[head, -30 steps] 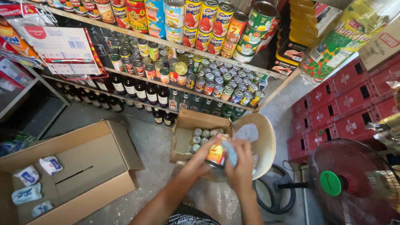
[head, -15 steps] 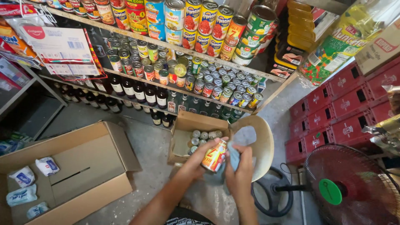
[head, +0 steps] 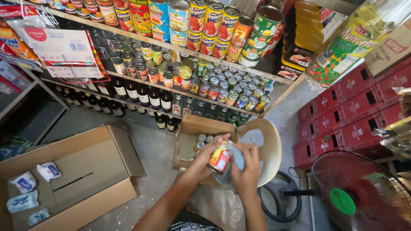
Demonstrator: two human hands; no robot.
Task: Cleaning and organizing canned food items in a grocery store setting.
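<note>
Gripping the tin can (head: 219, 158) as before, left hand (head: 205, 160) fingers closed, right hand (head: 247, 167) clutching blue cloth (head: 237, 155)

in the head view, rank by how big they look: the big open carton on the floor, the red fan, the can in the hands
1. Carton
2. Fan, cut off by the frame, so only roughly second
3. Can, held by both hands

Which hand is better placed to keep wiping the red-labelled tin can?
Right. The right hand presses the pale blue cloth against the red-labelled tin can; the left hand merely steadies the can from the other side.
</note>
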